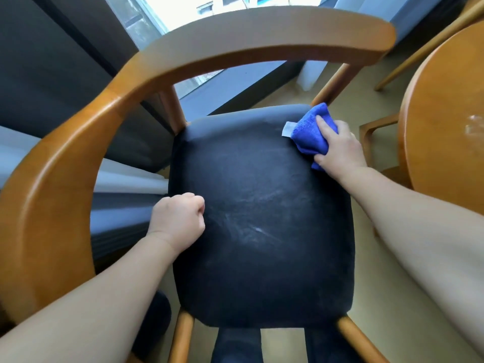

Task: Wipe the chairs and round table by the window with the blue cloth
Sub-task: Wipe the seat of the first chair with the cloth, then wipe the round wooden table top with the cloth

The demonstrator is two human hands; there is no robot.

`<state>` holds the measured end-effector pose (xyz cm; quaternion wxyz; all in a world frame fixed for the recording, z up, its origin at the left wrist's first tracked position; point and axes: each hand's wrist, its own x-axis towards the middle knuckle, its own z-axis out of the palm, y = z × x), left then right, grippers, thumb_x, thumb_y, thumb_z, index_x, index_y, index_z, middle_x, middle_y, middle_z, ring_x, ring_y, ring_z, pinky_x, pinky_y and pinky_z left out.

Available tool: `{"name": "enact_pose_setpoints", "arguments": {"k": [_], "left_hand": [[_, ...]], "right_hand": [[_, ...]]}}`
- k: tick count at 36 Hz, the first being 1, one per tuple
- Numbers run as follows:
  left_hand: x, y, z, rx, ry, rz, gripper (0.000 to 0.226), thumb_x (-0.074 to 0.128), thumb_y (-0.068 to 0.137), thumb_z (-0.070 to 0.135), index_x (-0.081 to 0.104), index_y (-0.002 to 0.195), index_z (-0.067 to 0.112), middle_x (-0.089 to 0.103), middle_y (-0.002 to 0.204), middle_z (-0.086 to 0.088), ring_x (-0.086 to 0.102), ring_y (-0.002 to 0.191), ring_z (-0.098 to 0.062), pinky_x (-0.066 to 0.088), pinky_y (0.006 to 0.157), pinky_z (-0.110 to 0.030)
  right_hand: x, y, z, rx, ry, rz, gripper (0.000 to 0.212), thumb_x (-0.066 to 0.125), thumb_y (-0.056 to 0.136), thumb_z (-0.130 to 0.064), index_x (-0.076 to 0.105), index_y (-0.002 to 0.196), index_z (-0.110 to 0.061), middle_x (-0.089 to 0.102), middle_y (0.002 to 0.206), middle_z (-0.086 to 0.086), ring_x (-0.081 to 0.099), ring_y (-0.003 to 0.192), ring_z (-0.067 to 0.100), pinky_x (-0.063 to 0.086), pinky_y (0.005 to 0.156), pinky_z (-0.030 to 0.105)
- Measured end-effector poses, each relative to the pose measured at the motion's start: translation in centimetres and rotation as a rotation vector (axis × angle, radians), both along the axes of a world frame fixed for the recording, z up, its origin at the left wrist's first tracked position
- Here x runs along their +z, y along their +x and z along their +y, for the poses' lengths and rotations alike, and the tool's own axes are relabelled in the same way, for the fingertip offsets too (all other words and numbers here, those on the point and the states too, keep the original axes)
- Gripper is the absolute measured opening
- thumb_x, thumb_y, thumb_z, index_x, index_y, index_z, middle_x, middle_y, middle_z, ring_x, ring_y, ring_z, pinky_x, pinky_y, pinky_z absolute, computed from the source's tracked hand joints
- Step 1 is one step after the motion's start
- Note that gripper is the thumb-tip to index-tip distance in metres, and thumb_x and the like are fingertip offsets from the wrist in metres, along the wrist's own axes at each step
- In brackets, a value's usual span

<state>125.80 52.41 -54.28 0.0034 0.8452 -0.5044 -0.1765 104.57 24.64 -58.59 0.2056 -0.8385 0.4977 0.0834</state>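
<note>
The blue cloth (309,132) lies bunched on the far right corner of the chair's black seat (262,218), grasped by the right hand (337,145). The left hand (178,221), fingers clenched and holding nothing, rests on the seat's left edge. A curved wooden armrest (78,153) rings the seat, and the round tabletop (445,127) stands just to the right.

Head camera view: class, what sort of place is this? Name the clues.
Probably a sitting corner of an office or lounge: a wooden armchair with black padded seat, a round wooden table beside it, a big window behind.
</note>
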Motion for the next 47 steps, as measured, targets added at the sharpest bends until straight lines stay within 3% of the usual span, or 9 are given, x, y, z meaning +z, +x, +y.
{"name": "enact_pose_setpoints", "arguments": {"k": [5,12,17,20,24,29,35,43,47], "left_hand": [[2.0,-0.5,0.3,-0.001,0.063,0.02,0.013,0.053,0.078,0.009,0.063,0.075,0.016,0.06,0.078,-0.001,0.054,0.074,-0.03,0.024,0.061,-0.029],[4.2,-1.0,2.4,0.038,0.02,0.072,0.013,0.055,0.074,0.005,0.062,0.069,0.015,0.059,0.071,-0.001,0.054,0.068,-0.033,0.028,0.059,-0.028],[8.4,-1.4,2.9,0.026,-0.032,0.09,0.013,0.056,0.074,0.005,0.06,0.066,0.015,0.057,0.068,-0.001,0.053,0.064,-0.031,0.032,0.056,-0.029],[11.5,-1.3,2.4,0.003,-0.035,0.096,0.014,0.053,0.078,0.008,0.061,0.07,0.016,0.058,0.071,0.001,0.054,0.068,-0.028,0.039,0.058,-0.029],[15.8,-1.5,1.3,-0.038,-0.088,0.09,0.013,0.055,0.076,0.007,0.062,0.069,0.015,0.059,0.07,0.001,0.056,0.067,-0.027,0.038,0.058,-0.028],[21.8,-3.2,-0.4,-0.134,-0.139,0.107,0.012,0.056,0.083,0.014,0.066,0.077,0.018,0.062,0.076,0.004,0.058,0.071,-0.021,0.052,0.067,-0.035],[27.6,-6.6,-2.1,-0.277,-0.166,0.147,0.016,0.049,0.084,0.021,0.065,0.086,0.02,0.063,0.085,0.007,0.059,0.079,-0.02,0.051,0.071,-0.035],[33.5,-16.0,-4.9,-0.236,-0.264,0.164,0.018,0.049,0.089,0.025,0.062,0.102,0.022,0.062,0.101,0.007,0.059,0.091,-0.02,0.048,0.079,-0.036],[36.2,-23.9,-6.3,-0.243,-0.334,0.236,0.033,0.038,0.086,0.041,0.061,0.101,0.024,0.061,0.1,0.009,0.057,0.091,-0.014,0.046,0.078,-0.032]], "right_hand": [[0.1,-3.0,3.9,-0.03,0.039,-0.023,0.089,0.071,0.075,-0.017,0.025,0.15,-0.03,0.031,0.143,0.012,0.043,0.115,0.039,0.035,0.103,0.037],[2.0,-7.4,8.5,0.007,0.163,0.085,0.087,0.072,0.075,-0.02,0.028,0.149,-0.032,0.031,0.144,0.009,0.043,0.119,0.035,0.037,0.101,0.035],[6.8,-9.6,10.1,-0.034,0.192,0.126,0.082,0.069,0.076,-0.021,0.031,0.148,-0.032,0.032,0.145,0.006,0.044,0.119,0.031,0.041,0.097,0.033],[10.5,-10.7,10.9,-0.097,0.167,0.076,0.081,0.068,0.076,-0.021,0.032,0.148,-0.031,0.033,0.144,0.004,0.045,0.117,0.029,0.042,0.091,0.033],[15.7,-11.6,11.9,-0.139,0.136,-0.022,0.081,0.069,0.076,-0.02,0.033,0.147,-0.03,0.035,0.142,0.001,0.046,0.114,0.026,0.042,0.088,0.031],[22.4,-12.3,12.5,-0.177,0.119,-0.143,0.08,0.068,0.075,-0.017,0.035,0.146,-0.032,0.034,0.144,-0.004,0.045,0.119,0.024,0.041,0.091,0.03],[29.2,-13.9,12.3,-0.155,0.049,-0.277,0.079,0.069,0.073,-0.016,0.038,0.144,-0.034,0.035,0.144,-0.009,0.044,0.12,0.02,0.036,0.091,0.024],[34.7,-20.1,12.0,-0.049,-0.019,-0.428,0.08,0.072,0.07,-0.018,0.041,0.143,-0.031,0.036,0.146,-0.007,0.044,0.124,0.021,0.038,0.098,0.028],[36.7,-26.3,12.0,0.051,-0.06,-0.482,0.082,0.072,0.066,-0.017,0.043,0.142,-0.027,0.038,0.146,-0.002,0.046,0.124,0.024,0.037,0.098,0.026]]}}
